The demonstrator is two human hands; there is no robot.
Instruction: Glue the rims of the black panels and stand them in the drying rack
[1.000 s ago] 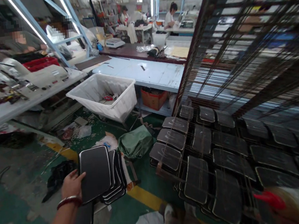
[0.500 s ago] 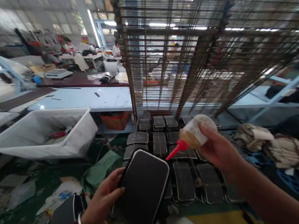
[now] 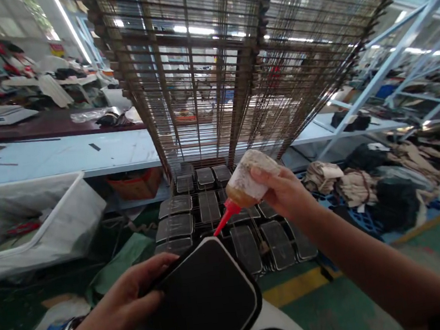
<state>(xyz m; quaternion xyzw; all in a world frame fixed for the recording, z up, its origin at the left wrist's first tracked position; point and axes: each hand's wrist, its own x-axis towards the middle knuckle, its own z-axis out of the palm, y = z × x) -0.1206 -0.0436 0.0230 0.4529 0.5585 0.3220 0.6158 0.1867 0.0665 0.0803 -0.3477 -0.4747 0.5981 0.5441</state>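
My left hand (image 3: 139, 291) grips the left edge of a black rounded panel (image 3: 203, 299), thumb on its face. A pale line runs along the panel's edge. In my right hand (image 3: 282, 189) is a squeeze bottle (image 3: 249, 180), tilted downward, with a whitish crusted body and amber contents near the neck. Its red nozzle (image 3: 226, 216) points at the panel's far top corner; the tip is at or just over the rim. Beyond it, several similar dark panels (image 3: 210, 207) with pale outlines lie in rows on a wire rack.
A tall rusty wire rack (image 3: 202, 77) slants up in front of me. To the left stand a white plastic tub (image 3: 78, 213) and a cardboard box (image 3: 138, 185) under a pale blue table (image 3: 122, 147). Folded tan fabric bundles (image 3: 359, 186) lie at right. A person (image 3: 20, 63) sits far back.
My view has swung to the right. The bottle's nozzle has shifted from the panel's right corner to its far top corner, and the panel is turned and nearer to me.
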